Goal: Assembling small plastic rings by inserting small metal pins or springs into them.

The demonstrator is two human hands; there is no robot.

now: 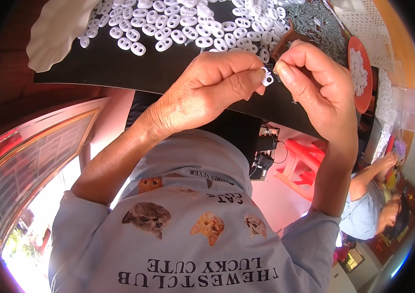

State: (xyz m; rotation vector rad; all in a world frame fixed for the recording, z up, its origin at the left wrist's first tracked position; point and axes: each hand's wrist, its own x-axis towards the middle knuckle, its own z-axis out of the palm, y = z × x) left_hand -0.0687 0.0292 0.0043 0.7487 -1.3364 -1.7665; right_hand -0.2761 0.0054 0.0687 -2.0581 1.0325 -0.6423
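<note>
My left hand [212,90] pinches a small white oval plastic piece with two holes [267,78] between thumb and fingertips, above the front of the black table. Close beside it, the thumb and forefinger of my right hand [322,90] are pressed together. A tiny dark bit shows at those fingertips, too small to name. Many loose white two-hole pieces [173,21] lie spread across the table beyond my hands. A heap of small grey metal springs [317,23] lies at the far right.
A pale wavy-edged dish [56,36] stands at the far left of the black table [85,66]. At right are a red bowl [364,101] of small white parts and a white perforated basket [371,29]. Below sits a red stool [300,168]; another person [363,210] is at right.
</note>
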